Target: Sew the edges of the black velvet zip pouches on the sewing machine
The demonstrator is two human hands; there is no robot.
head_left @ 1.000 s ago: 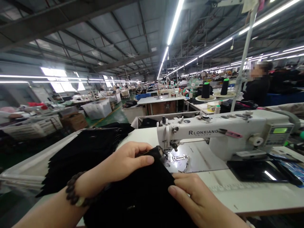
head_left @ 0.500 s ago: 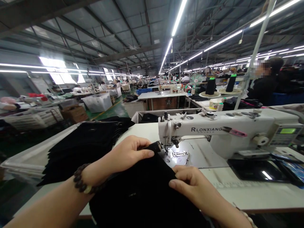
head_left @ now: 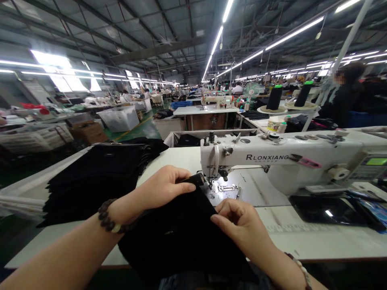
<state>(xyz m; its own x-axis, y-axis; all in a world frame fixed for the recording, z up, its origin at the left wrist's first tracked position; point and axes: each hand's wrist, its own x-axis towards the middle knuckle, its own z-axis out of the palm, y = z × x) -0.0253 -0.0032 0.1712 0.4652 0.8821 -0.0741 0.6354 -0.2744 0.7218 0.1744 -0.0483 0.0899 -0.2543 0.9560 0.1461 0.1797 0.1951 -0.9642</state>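
Observation:
A piece of black fabric with a small pale label hangs over the table's front edge. My left hand pinches its upper corner, where the cloth is folded or rolled over, just left of the needle area. Lower on the right edge, my right hand grips the same fabric between thumb and fingers. Beyond both hands stands a white sewing machine, its presser foot close to the folded corner. Whether the cloth touches the foot, I cannot tell.
Left of my arm lies a tall stack of black fabric pieces. A phone-like black slab rests on the white table at right. Pink-handled thread snips sit against the machine arm. Black thread cones stand behind, and a person is at far right.
The view has shifted slightly. My right hand has drawn a little up and left along the fabric edge, while my left hand keeps its pinch at the corner.

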